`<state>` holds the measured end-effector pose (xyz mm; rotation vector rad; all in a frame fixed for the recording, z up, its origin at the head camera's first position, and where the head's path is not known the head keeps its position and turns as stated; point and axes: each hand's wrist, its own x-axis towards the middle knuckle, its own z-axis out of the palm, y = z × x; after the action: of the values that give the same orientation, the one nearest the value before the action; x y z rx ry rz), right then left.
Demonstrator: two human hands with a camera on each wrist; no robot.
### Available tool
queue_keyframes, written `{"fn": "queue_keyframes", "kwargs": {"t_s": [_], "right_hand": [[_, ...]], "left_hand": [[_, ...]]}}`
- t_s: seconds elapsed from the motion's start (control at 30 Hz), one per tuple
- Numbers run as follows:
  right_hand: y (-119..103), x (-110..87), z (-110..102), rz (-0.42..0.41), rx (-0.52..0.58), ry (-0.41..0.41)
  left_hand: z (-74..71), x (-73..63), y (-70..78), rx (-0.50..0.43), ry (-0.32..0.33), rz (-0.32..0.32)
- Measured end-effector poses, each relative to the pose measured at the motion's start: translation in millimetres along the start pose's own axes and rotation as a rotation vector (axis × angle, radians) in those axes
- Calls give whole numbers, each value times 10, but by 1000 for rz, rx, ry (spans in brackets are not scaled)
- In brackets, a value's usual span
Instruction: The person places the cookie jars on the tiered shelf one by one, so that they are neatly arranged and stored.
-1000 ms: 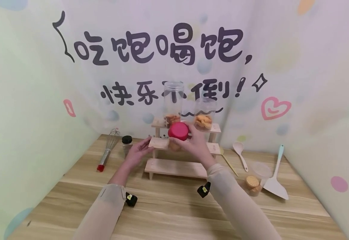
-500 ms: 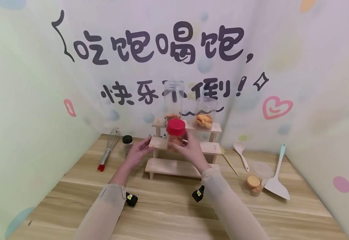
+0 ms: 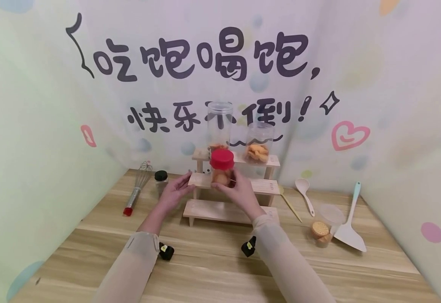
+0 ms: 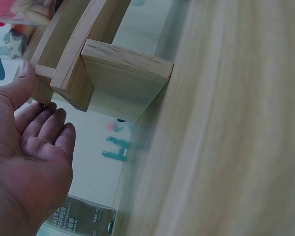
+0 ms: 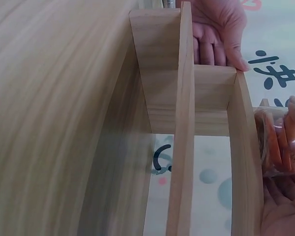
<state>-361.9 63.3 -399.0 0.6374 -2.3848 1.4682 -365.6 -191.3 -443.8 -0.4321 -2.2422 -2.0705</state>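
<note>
My right hand (image 3: 238, 191) holds a clear jar with a red lid (image 3: 222, 160), thumb on its near side and fingers round its right. Biscuits (image 5: 280, 140) show through the jar wall in the right wrist view. The jar is upright at the left part of the middle tier of a stepped wooden stand (image 3: 220, 211), its base right at the board. My left hand (image 3: 175, 191) grips the left end of that middle board; in the left wrist view the thumb (image 4: 25, 78) lies on one side and curled fingers (image 4: 49, 125) at the other.
Two clear jars with snacks, a tall one (image 3: 219, 122) and a shorter one (image 3: 259, 145), stand on the top tier. A whisk (image 3: 137, 189) and a black-capped seasoning bottle (image 3: 161, 180) are at left. At right lie spoons (image 3: 304, 195), a biscuit tub (image 3: 320, 233) and a spatula (image 3: 351, 235).
My right hand has brought the red-lidded jar slightly left and down, from tilted toward the camera to upright at the middle tier. The left hand stays at the board's end.
</note>
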Motion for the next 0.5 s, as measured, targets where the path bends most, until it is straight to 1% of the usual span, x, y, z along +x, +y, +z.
{"fn": "queue_keyframes", "kwargs": {"t_s": [0.2,0.33,0.5], "right_hand": [[-6,17,43,-7,-127,6],[-1,34,80,-18,-156,33],[5,32,97,14,-155,71]], "left_hand": [[-11,14,30,-27,-22,-18],[-4,14,22,-16,-11,-7],[7,0,8,6,6,6]]}}
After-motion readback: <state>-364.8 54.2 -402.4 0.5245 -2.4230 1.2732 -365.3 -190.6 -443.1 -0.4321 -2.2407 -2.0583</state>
